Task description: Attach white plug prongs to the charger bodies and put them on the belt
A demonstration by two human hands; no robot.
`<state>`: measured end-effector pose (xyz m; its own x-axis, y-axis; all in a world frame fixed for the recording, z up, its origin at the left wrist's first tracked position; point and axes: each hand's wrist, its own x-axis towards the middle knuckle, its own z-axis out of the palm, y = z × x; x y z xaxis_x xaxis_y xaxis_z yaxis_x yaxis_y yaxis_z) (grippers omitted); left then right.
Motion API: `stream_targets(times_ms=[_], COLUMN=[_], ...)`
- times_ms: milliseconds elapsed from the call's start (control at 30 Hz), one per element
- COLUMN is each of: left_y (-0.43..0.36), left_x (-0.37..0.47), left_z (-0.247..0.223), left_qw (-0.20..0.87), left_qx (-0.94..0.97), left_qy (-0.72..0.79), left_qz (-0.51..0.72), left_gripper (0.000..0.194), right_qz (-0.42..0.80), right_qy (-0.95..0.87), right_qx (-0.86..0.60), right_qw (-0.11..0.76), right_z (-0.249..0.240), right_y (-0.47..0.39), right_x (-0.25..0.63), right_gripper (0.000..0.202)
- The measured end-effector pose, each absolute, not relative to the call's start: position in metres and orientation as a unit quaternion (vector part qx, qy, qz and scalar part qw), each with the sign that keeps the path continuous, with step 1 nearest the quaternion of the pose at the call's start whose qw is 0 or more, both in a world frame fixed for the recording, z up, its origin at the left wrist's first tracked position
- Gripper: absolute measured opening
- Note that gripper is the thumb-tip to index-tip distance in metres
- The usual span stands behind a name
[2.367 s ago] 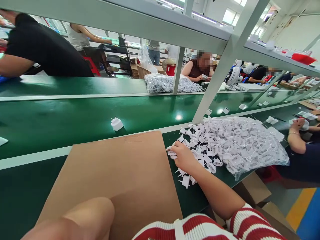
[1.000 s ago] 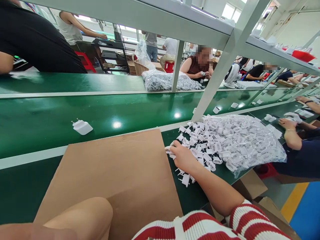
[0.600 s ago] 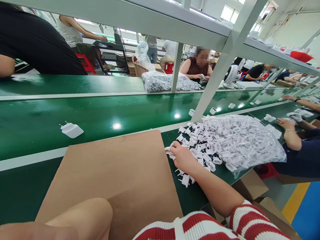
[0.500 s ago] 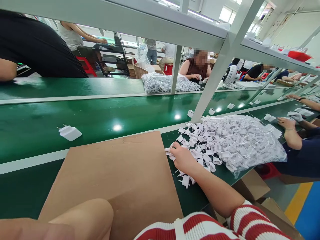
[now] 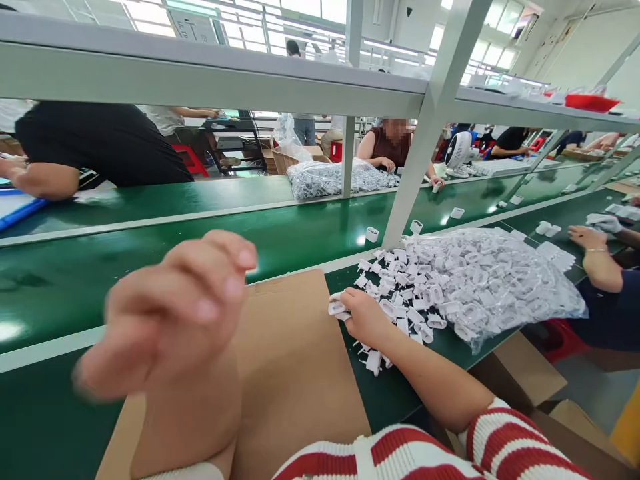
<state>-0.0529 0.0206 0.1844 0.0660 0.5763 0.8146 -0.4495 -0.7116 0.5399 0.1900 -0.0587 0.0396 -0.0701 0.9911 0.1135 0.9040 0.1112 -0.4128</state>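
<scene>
My left hand (image 5: 175,313) is raised close to the camera over the left part of a brown cardboard sheet (image 5: 295,360). Its fingers are loosely curled and apart, somewhat blurred, with nothing visible in them. At the sheet's right edge, my right hand (image 5: 365,317) pinches a white plug housing (image 5: 337,308), whose oval open end shows. Beside that hand lies a loose heap of white plug housings (image 5: 395,287), some with two pins. The heap spills from a clear plastic bag (image 5: 500,287) full of the same parts.
A green conveyor belt (image 5: 295,227) runs behind the cardboard, carrying spaced white housings (image 5: 371,234). A slanted grey post (image 5: 417,160) and overhead shelf (image 5: 215,77) stand in front. Co-workers sit across the belt; another's hand (image 5: 590,238) works at right. Open cartons (image 5: 520,370) lie below right.
My left hand has risen from the lower left corner to above the cardboard. My right hand stays put with the plug housing. The view has tilted up; the plug at left is no longer visible.
</scene>
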Motion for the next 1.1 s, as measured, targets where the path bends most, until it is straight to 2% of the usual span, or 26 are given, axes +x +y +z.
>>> stream_targets(times_ms=[133,200,267,433,533,667,700,833,1000,1100], left_y=[0.056,0.079,0.102,0.149,0.174,0.203,0.209,0.221,0.209,0.185], left_x=[0.007,0.037,0.065,0.128,0.161,0.192,0.197,0.206,0.185,0.149], left_z=[0.165,0.137,0.106,0.048,0.034,0.029,0.028,0.021,0.016,0.018], left_qw=[0.417,0.442,0.460,0.457,0.420,0.359,0.348,0.322,0.295,0.302], left_qx=[0.645,0.638,0.670,0.735,0.769,0.827,0.839,0.862,0.854,0.839], left_qy=[0.093,0.192,0.304,0.360,0.385,0.367,0.359,0.351,0.381,0.389], left_qz=[0.633,0.601,0.497,0.349,0.288,0.229,0.215,0.173,0.197,0.233], left_gripper=[0.029,0.036,0.034,0.043,0.054,0.075,0.072,0.039,0.035,0.033], right_qz=[0.140,0.152,0.158,0.158,0.137,0.128,0.128,0.123,0.133,0.160], right_qy=[-0.714,-0.716,-0.722,-0.742,-0.766,-0.768,-0.766,-0.765,-0.762,-0.747], right_qx=[-0.666,-0.664,-0.660,-0.643,-0.623,-0.624,-0.627,-0.630,-0.631,-0.636], right_qw=[0.165,0.150,0.136,0.105,0.077,0.062,0.060,0.054,0.054,0.111], right_z=[0.045,0.047,0.049,0.051,0.049,0.045,0.044,0.041,0.046,0.052], right_y=[-0.060,-0.061,-0.063,-0.066,-0.066,-0.064,-0.064,-0.063,-0.064,-0.064], right_x=[0.188,0.186,0.184,0.180,0.180,0.180,0.179,0.177,0.180,0.186], right_gripper=[0.044,0.051,0.055,0.046,0.037,0.037,0.036,0.033,0.035,0.037])
